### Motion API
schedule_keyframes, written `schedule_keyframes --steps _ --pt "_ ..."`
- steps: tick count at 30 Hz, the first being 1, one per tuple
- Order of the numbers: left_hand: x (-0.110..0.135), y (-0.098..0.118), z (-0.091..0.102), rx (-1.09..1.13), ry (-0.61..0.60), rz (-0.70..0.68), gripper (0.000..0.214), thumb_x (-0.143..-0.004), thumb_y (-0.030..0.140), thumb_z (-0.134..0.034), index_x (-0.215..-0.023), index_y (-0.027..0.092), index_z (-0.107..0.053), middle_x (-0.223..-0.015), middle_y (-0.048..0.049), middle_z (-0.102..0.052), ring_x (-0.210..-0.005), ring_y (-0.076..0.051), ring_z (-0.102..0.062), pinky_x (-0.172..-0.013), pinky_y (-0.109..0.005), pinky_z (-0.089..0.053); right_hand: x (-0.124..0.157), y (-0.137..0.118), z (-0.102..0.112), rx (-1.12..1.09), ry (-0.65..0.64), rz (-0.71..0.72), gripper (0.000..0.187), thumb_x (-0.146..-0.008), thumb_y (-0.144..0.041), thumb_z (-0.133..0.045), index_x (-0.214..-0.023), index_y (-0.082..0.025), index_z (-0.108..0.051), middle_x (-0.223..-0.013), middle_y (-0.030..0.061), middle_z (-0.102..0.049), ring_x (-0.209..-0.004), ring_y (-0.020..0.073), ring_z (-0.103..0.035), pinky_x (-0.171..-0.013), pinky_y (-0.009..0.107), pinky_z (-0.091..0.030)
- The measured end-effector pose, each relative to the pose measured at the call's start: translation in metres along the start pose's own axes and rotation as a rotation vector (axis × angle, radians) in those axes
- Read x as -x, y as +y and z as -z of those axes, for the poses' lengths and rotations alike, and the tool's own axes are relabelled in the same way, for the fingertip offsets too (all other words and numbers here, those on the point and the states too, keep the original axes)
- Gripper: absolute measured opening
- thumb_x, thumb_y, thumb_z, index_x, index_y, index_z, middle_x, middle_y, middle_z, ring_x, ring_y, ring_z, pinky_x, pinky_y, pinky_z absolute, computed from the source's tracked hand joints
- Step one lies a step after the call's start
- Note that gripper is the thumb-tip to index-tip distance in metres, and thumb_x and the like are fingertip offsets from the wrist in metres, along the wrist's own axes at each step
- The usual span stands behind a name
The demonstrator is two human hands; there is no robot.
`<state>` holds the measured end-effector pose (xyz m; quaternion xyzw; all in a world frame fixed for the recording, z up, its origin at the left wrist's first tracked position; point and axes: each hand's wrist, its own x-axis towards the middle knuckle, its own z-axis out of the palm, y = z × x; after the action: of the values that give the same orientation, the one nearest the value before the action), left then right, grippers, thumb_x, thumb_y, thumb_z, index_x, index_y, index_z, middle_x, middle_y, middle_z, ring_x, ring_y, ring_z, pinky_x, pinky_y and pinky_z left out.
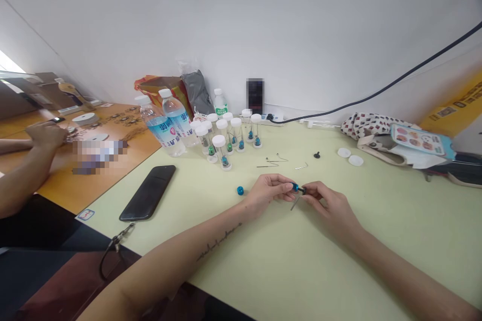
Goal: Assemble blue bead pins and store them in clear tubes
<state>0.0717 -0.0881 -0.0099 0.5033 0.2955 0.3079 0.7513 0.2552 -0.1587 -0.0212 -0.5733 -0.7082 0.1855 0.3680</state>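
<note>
Above the pale green table, my left hand point(269, 191) is closed, pinching a small blue cylindrical part point(295, 187) between thumb and fingers. My right hand point(327, 203) is closed as well, its fingertips on the black stem point(302, 190) that extends from the blue part. A thin metal rod point(295, 203) slants down below the fingertips; its upper end is hidden at the right hand. Left of my left hand lies a loose blue round piece point(240, 190). Bent thin wires point(276, 158) and a small black piece point(317, 155) rest beyond the hands.
Several white-capped clear tubes point(222, 153) with blue or green pieces stand beyond my left hand, beside water bottles point(164, 130). A phone point(148, 193) lies at left. White caps point(356, 160) and a patterned bag point(361, 125) are at right. Another person's hand point(47, 133) is over the orange table.
</note>
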Motion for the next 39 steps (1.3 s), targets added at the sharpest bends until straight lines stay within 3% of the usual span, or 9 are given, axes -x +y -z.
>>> schedule_keyframes --steps 10,16,29,39 --pt "0.0000 -0.0005 0.0006 0.017 -0.009 0.000 0.039 -0.066 0.039 -0.072 -0.090 0.009 -0.065 -0.082 -0.0107 -0.068 -0.068 -0.014 -0.063 -0.071 -0.028 -0.048 -0.0005 -0.0027 0.0021 0.024 -0.035 -0.016 0.020 -0.090 -0.039 -0.042 -0.094 -0.024 -0.054 -0.081 0.0024 -0.068 -0.066 0.0157 -0.062 -0.058 0.027 -0.048" --pt "-0.0005 0.0006 0.0009 0.045 -0.003 -0.002 0.039 -0.067 0.038 -0.071 -0.091 0.009 -0.064 -0.085 -0.0120 -0.068 -0.068 -0.014 -0.063 -0.072 -0.029 -0.048 -0.0008 -0.0011 0.0002 0.028 -0.010 0.004 0.026 -0.088 -0.038 -0.044 -0.111 -0.025 -0.047 -0.083 0.0025 -0.068 -0.072 0.0177 -0.065 -0.063 0.029 -0.051" --pt "0.0004 0.0003 0.0013 -0.001 -0.026 -0.003 0.036 -0.067 0.038 -0.070 -0.089 0.010 -0.065 -0.084 -0.0110 -0.069 -0.069 -0.014 -0.064 -0.070 -0.028 -0.048 0.0003 -0.0019 0.0018 0.016 -0.027 0.013 0.017 -0.090 -0.034 -0.043 -0.101 -0.025 -0.052 -0.086 0.0019 -0.068 -0.075 0.0167 -0.064 -0.066 0.028 -0.049" --pt "0.0006 0.0006 0.0004 0.040 -0.026 -0.007 0.038 -0.067 0.038 -0.071 -0.090 0.009 -0.064 -0.083 -0.0108 -0.068 -0.067 -0.013 -0.063 -0.070 -0.028 -0.048 -0.0005 -0.0018 0.0003 0.035 -0.028 0.004 0.025 -0.089 -0.037 -0.043 -0.111 -0.025 -0.048 -0.079 0.0011 -0.067 -0.070 0.0163 -0.064 -0.060 0.027 -0.050"
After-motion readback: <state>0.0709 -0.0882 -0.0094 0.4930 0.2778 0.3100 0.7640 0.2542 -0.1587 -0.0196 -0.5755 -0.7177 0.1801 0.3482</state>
